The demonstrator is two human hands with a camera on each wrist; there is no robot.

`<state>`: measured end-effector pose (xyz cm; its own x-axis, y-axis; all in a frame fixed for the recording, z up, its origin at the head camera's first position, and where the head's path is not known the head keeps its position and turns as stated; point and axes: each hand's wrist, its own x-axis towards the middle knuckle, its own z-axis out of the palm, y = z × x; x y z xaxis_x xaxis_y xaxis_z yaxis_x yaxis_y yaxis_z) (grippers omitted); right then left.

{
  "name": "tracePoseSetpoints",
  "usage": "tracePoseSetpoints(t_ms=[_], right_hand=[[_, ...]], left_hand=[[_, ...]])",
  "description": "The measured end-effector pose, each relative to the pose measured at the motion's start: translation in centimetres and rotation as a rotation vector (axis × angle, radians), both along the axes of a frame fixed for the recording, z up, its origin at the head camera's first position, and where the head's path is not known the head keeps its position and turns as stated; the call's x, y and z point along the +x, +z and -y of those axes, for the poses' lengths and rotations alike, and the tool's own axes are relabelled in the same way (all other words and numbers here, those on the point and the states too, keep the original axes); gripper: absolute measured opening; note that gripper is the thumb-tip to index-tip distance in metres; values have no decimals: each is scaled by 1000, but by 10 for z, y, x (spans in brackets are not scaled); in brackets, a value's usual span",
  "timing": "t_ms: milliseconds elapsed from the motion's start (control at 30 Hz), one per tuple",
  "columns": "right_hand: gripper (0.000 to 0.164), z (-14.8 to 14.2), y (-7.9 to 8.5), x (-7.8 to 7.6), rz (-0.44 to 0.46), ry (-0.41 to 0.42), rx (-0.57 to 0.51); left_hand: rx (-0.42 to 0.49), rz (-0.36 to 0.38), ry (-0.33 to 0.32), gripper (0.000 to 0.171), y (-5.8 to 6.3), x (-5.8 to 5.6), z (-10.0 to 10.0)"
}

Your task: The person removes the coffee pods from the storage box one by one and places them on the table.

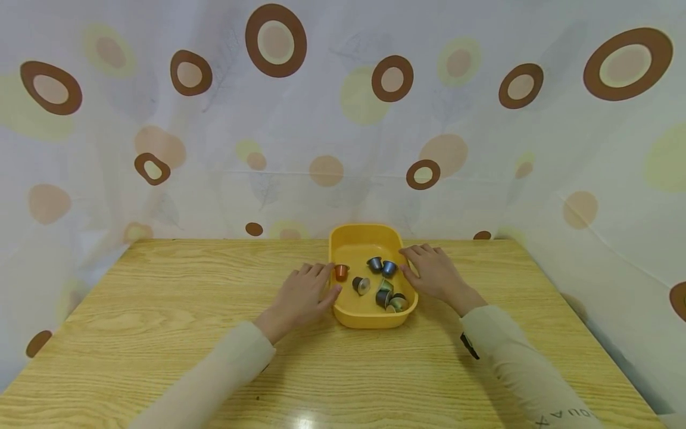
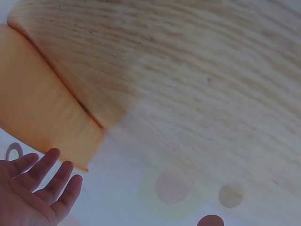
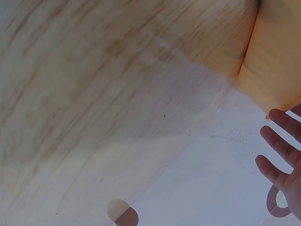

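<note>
A yellow plastic tray with raised walls stands on the wooden table between both hands. Inside it are several coffee capsules: a copper one by the left wall, a dark one on its side near the middle, two blue ones towards the right, and a cluster of green and black ones at the near right. My left hand has its fingertips at the left rim, thumb over the edge. At the right rim, my right hand mirrors it. Both wrist views show spread, fairly straight fingers beside the tray's outer wall.
The wooden table extends to both sides of the tray. Behind it and along the sides hangs a white curtain printed with brown, peach and yellow-green rounded shapes. The tray's far end sits close to the table's back edge.
</note>
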<state>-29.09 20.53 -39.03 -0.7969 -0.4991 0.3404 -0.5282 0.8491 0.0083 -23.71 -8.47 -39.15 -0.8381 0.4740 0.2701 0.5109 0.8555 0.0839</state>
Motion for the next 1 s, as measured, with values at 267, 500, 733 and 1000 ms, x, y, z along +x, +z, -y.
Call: tracePoseSetpoints(t_ms=[267,500,733,1000], right_hand=[[35,0,-1,2,-10,10,-16],[36,2,-1,3,11,1,-16],[36,5,0,5,24,-1,-29],[36,8,-2,9,36,-9,-29]], left_hand=[[-28,-15,20,52,-3,0,-4],[-11,-22,22,50,-4,1,-4],[2,-39,21,48,-4,3,-2],[10,-51,17,48,-5,6,3]])
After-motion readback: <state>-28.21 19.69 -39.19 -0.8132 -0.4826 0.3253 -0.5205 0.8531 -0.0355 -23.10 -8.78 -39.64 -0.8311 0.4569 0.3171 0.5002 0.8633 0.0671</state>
